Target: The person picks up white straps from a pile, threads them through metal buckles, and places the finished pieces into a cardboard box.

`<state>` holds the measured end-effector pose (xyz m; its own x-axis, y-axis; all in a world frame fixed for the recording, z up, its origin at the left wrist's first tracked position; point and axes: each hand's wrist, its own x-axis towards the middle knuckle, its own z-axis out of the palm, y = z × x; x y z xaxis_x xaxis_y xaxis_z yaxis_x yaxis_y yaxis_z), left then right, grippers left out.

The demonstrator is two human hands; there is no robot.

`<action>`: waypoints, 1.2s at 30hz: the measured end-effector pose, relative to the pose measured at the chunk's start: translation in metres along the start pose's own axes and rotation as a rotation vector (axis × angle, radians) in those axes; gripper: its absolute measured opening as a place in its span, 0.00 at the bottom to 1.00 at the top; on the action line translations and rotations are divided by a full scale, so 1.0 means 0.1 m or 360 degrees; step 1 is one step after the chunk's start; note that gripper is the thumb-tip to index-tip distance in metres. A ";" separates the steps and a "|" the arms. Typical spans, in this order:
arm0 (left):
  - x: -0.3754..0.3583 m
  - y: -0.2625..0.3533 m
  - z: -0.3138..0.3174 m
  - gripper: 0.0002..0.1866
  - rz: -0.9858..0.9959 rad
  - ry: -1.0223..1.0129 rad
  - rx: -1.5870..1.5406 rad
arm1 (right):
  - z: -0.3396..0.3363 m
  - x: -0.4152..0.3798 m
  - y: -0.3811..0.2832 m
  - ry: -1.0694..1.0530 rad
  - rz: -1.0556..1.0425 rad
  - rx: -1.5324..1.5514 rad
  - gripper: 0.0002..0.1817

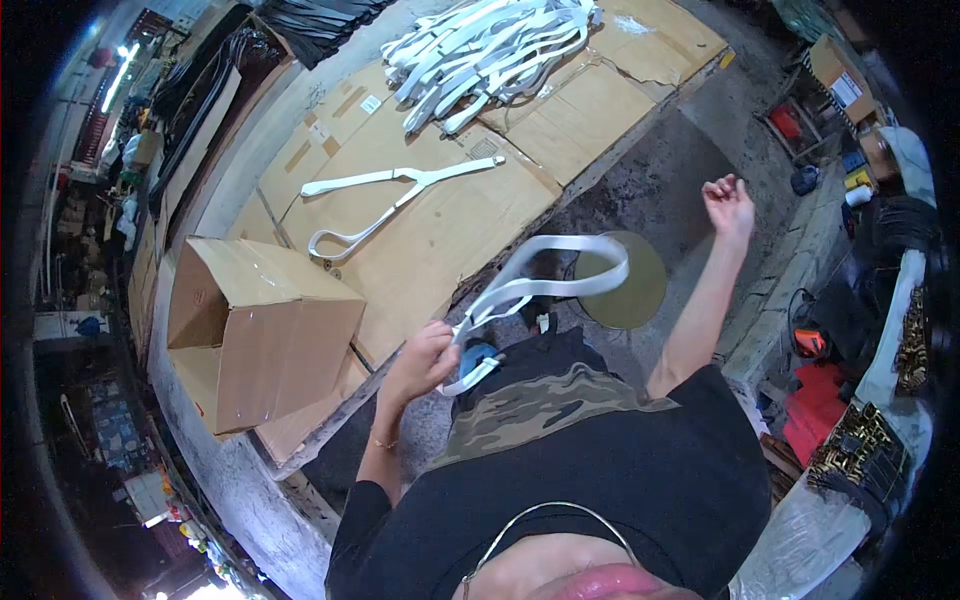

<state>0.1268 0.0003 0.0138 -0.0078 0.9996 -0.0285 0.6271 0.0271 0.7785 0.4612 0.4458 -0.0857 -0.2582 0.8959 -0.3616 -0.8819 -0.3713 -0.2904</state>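
Note:
My left hand point(425, 362) is closed around a white looped strap point(560, 288), gripping it near one end. Its large loop swings out to the right, slightly smeared by motion, while a shorter end hangs below the hand. My right hand point(730, 207) is raised far off to the right, fingers loosely curled and apart, with nothing visible in it. On the cardboard-covered table point(430, 225) lies a single Y-shaped white strap point(405, 187) with a loop at one end. Farther back is a heap of similar white straps point(490, 60).
An open cardboard box point(285, 340) lies on its side at the table's left. A round stool point(625, 280) stands in front of me, beyond my lap. Dark material point(215, 90) is stacked at the back left. An orange-and-black tool point(808, 342) and red cloth point(815, 412) are on the right.

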 end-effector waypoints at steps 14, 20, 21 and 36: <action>0.40 0.24 0.34 0.10 -0.0064 -0.0039 -0.0225 | -0.47 -1.90 2.54 -0.1306 0.2098 -0.1031 0.35; 0.37 0.23 0.38 0.09 -0.0092 -0.0125 -0.0064 | -0.38 -2.05 2.82 -0.0697 0.1873 -0.0376 0.25; 0.37 0.28 0.39 0.09 -0.0105 -0.0074 0.0040 | -0.42 -2.04 2.86 -0.0613 0.1774 -0.0103 0.20; 0.39 0.17 0.73 0.14 0.0093 0.0201 0.0298 | -0.74 -0.43 1.81 0.0325 0.0944 -0.0023 0.18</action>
<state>0.1937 0.0390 -0.0198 -0.0574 0.9932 0.1010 0.7629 -0.0216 0.6462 0.3422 0.3221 -0.1879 -0.6200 0.4723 -0.6265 -0.6062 -0.7953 0.0003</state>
